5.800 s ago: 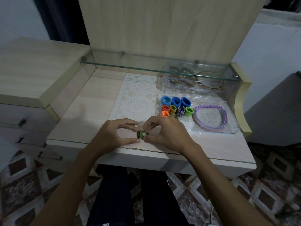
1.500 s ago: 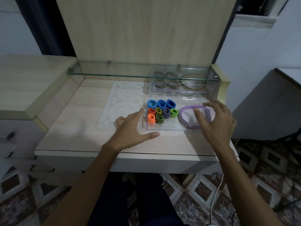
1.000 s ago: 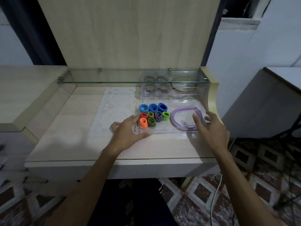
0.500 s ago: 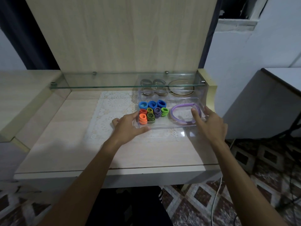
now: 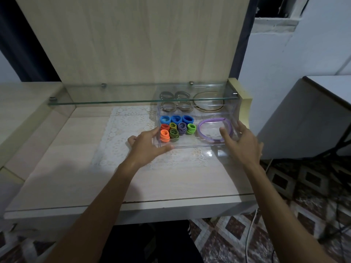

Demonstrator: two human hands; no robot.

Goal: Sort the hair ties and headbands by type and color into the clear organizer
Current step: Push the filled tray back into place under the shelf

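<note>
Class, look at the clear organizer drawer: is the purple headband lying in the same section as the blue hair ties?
No: the purple headband lies alone in the right section, while the blue hair ties sit in the left section.

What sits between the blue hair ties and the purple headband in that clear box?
Only bare clear tray floor lies between the blue hair ties and purple headband, per the head view.
</note>
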